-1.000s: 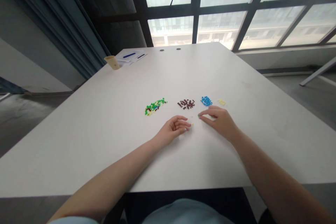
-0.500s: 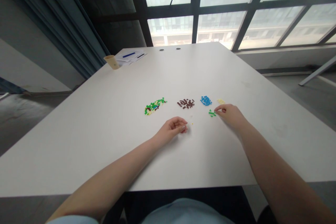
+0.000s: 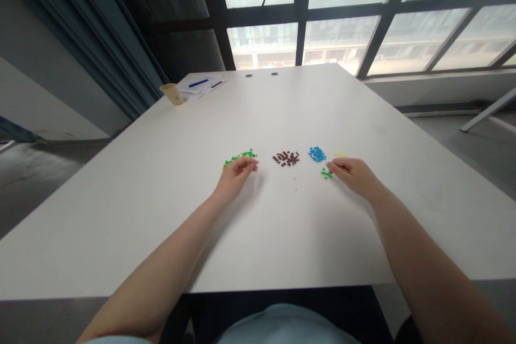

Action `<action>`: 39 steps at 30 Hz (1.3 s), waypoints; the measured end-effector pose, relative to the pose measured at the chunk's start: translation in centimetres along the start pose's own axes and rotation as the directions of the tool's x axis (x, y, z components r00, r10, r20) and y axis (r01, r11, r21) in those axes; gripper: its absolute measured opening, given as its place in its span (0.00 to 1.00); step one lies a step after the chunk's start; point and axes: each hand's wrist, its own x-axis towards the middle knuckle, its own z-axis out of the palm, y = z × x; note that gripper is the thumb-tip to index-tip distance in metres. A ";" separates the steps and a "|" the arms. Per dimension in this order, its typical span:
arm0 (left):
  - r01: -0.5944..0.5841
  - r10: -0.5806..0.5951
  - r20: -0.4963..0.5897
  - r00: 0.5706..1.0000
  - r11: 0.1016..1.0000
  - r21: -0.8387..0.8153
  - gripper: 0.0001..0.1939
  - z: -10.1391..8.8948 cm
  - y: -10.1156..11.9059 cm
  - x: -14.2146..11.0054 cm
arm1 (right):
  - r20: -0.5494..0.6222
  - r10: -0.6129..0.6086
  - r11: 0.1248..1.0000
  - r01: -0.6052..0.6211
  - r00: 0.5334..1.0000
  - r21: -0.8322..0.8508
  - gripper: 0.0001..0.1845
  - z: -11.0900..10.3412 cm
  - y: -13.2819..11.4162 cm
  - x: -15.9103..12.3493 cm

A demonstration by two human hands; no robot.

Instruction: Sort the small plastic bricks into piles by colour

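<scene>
My left hand (image 3: 237, 174) lies curled over the far end of a mixed pile of small green, yellow and dark plastic bricks (image 3: 242, 157), hiding much of it. My right hand (image 3: 352, 176) rests on the white table (image 3: 322, 236), its fingertips touching a small cluster of green bricks (image 3: 325, 173). Just past those fingertips lies a patch of pale yellow bricks (image 3: 339, 155). Left of it is a heap of blue bricks (image 3: 317, 154), then a heap of dark brown bricks (image 3: 286, 158) between my hands. Whether my left hand holds a brick is hidden.
A tan paper cup (image 3: 173, 94) and papers with blue pens (image 3: 201, 84) stand at the table's far left corner. A tiny yellow bit (image 3: 295, 190) lies near my hands. Large windows fill the far side, with a dark curtain (image 3: 100, 27) on the left.
My left hand has moved left from the loose yellow bit onto the mixed pile, covering part of it. My right hand stays beside the green cluster.
</scene>
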 end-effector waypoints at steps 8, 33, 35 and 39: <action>0.199 -0.014 -0.239 0.971 0.603 0.773 0.15 -8.2 -4.1 3.7 | 0.005 0.055 0.997 -0.055 0.998 -0.060 0.24 0.0 0.8 0.0; 0.261 -0.158 -0.212 0.964 0.431 0.864 0.13 -6.5 -3.2 3.3 | 0.102 0.071 0.996 -0.064 0.992 -0.070 0.25 0.3 0.3 0.1; 0.271 -0.156 -0.224 0.962 0.436 0.858 0.13 -6.4 -3.1 3.2 | 0.100 0.062 0.996 -0.054 0.993 -0.075 0.26 0.3 0.3 0.1; 0.287 -0.147 -0.248 0.958 0.429 0.857 0.13 -6.2 -3.0 3.2 | 0.104 0.053 0.996 -0.045 0.993 -0.077 0.26 0.5 0.4 0.1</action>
